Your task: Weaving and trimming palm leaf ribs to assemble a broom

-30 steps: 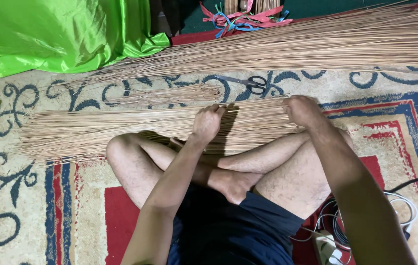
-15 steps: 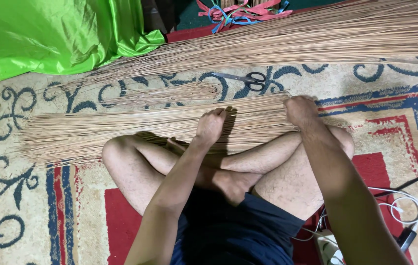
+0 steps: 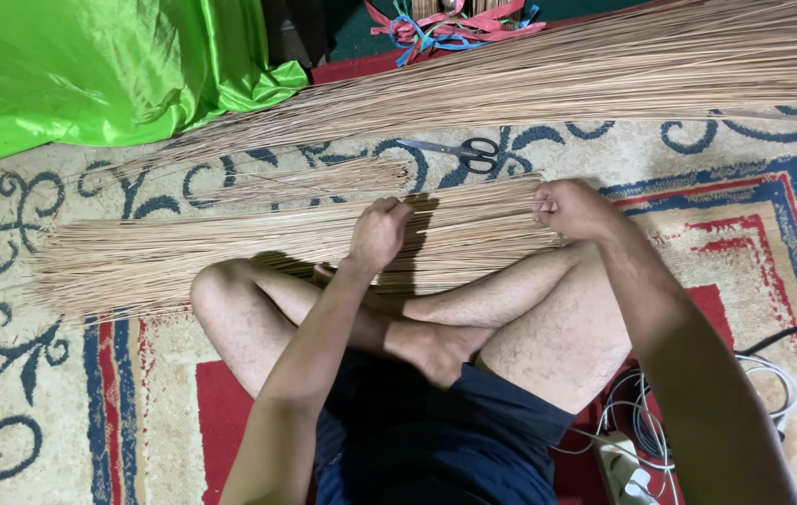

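On patterned rug [image 3: 62,411]: stick bundle [image 3: 230,248], scissors [image 3: 459,150].

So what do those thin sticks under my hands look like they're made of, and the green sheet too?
Bundle of thin sticks: probably dried palm-leaf ribs or similar plant fibre; tan, matte, stiff and tapering. Green sheet: likely a synthetic satin-like cloth; glossy highlights along soft folds.

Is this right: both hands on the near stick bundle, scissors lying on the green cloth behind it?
Not quite. The head view shows the scissors on the patterned carpet, between the two stick piles, well apart from the green cloth at upper left. The rest holds: the left hand and right hand both rest on the near stick bundle.
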